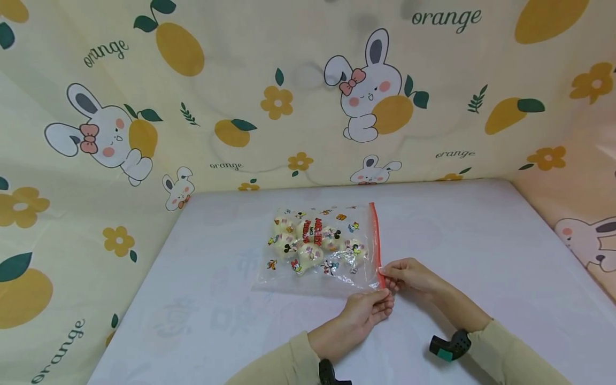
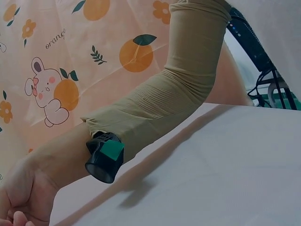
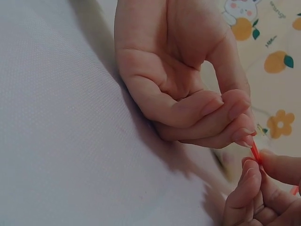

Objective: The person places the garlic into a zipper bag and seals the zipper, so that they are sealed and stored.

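A clear zip bag point(image 1: 315, 275) printed with small cartoon figures lies on the white table, its red zip edge point(image 1: 376, 230) facing right. Inside are several pale, roundish pieces point(image 1: 310, 255), whose kind I cannot tell. My left hand point(image 1: 368, 313) pinches the near corner of that red edge between thumb and fingers. Just beyond it, my right hand point(image 1: 409, 275) pinches the same edge. In the right wrist view, a short red strip point(image 3: 255, 149) stretches between the two hands' fingertips. The left wrist view shows my right forearm and part of that hand point(image 2: 28, 193), but no bag.
The white table point(image 1: 192, 321) spreads around the bag. A patterned cloth point(image 1: 298, 96) with rabbits and oranges hangs behind and at both sides. A black wrist camera point(image 1: 449, 346) sits on my right wrist. Dark equipment with cables point(image 2: 263, 61) stands past the table in the left wrist view.
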